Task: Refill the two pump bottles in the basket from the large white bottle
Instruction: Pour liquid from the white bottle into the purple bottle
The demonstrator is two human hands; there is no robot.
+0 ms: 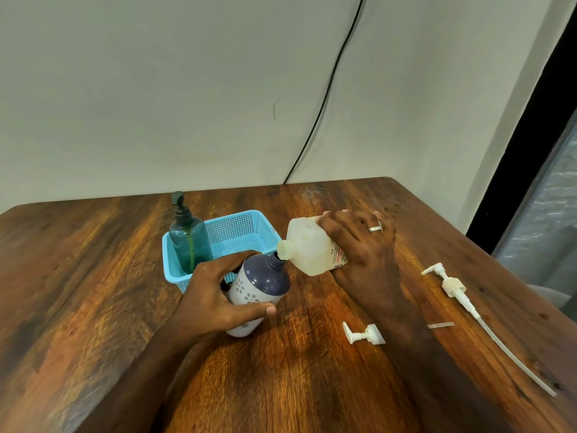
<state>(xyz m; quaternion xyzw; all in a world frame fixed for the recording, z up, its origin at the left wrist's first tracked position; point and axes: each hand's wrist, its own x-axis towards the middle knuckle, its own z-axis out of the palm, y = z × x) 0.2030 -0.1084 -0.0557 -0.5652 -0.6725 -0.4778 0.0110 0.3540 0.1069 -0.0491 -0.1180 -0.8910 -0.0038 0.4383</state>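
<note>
My right hand (359, 245) grips the large white bottle (309, 245), tipped on its side with its open spout against the neck of a purple-and-white flowered bottle (260, 284). My left hand (215, 298) holds that flowered bottle, tilted toward the spout, with its pump off. A teal pump bottle (189, 240) with a dark pump stands upright in the left end of the light blue basket (243, 229).
A short white pump head (363, 334) lies on the wooden table (93, 276) near my right forearm. A long white pump with a dip tube (468, 304) lies to the right, beside a small strip (441, 325). A black cable (327, 89) runs down the wall.
</note>
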